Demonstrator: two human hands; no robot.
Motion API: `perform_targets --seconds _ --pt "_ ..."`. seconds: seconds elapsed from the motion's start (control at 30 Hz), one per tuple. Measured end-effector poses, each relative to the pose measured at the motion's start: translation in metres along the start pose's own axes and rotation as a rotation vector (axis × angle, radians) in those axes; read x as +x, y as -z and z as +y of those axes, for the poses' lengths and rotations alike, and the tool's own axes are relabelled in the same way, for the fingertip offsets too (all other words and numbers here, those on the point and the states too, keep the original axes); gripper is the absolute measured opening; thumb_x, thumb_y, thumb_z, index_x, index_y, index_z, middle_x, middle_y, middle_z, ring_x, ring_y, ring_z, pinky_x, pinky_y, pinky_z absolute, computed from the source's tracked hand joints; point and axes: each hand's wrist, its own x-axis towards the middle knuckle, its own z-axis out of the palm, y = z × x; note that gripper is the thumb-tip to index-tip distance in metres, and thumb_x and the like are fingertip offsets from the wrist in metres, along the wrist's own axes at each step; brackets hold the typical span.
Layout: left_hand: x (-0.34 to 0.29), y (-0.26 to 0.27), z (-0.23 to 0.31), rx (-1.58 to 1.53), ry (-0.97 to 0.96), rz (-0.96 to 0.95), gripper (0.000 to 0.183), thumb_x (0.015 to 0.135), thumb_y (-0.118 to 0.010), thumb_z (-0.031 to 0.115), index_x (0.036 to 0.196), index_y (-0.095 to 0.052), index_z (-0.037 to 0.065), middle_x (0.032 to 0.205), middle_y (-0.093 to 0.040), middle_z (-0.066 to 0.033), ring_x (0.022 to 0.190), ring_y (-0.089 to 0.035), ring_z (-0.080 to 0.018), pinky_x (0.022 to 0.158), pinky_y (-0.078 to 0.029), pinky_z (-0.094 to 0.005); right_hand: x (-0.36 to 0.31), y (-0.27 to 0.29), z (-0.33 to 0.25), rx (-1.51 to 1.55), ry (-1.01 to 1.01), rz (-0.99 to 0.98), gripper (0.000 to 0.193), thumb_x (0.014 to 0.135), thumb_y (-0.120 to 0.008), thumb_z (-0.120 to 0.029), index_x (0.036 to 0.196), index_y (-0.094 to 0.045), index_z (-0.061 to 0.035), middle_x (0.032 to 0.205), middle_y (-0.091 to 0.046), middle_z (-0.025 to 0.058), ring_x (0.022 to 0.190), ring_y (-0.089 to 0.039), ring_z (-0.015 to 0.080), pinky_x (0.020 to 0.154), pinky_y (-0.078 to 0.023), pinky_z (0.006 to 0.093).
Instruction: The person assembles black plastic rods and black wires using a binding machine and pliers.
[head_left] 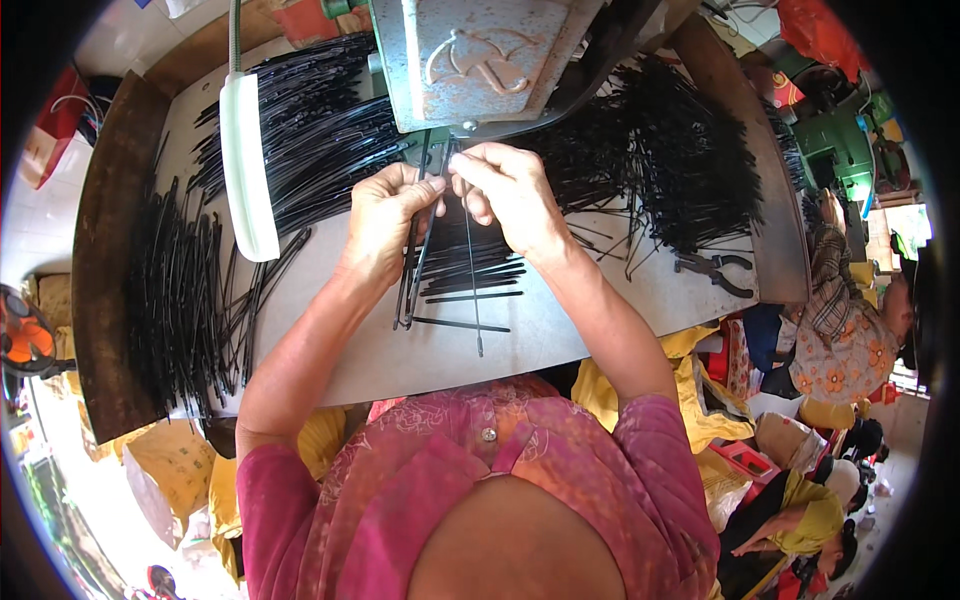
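Both my hands work close together just below the head of a worn metal machine [485, 65]. My left hand [385, 220] is closed around a pair of thin black metal rods [410, 285], which look like umbrella ribs and hang toward me. Beside it, my right hand [512, 198] pinches a single thinner black rod [472, 265] near its upper end, its lower tip pointing at me. The upper ends meet under the machine, where fingers partly hide them. Several short black rods [475, 275] lie on the pale tabletop [350, 345] beneath my hands.
Heaps of black rods cover the table's left [175, 290], back left [320, 150] and right [670, 150]. Black-handled pliers [715, 272] lie at right. A white lamp [248, 165] hangs over the left. A raised wooden rim [115, 270] borders the table. Two people are at right.
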Motion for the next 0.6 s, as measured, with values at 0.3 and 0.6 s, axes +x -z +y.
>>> perform_targets --seconds 0.3,0.6 --pt "0.0018 -0.0043 -0.0052 0.020 -0.037 -0.003 0.011 0.075 -0.057 0.011 0.068 -0.052 0.004 0.056 -0.052 -0.0013 0.039 -0.038 -0.0042 0.035 -0.027 -0.0169 0.0034 0.0004 0.0056 0.002 0.016 0.010 0.014 0.080 -0.052 -0.010 0.073 -0.054 0.0023 0.058 -0.050 0.0027 0.043 -0.042 0.0049 0.035 -0.031 0.0175" --pt "0.0094 -0.0009 -0.0069 0.001 -0.071 -0.046 0.011 0.074 -0.058 0.008 0.068 -0.051 0.002 0.054 -0.051 -0.0027 0.039 -0.039 -0.0048 0.036 -0.028 -0.0173 0.0058 0.0044 0.0021 -0.034 -0.006 0.025 0.016 0.079 -0.052 -0.010 0.071 -0.054 0.0029 0.056 -0.050 0.0033 0.042 -0.042 0.0055 0.035 -0.031 0.0177"
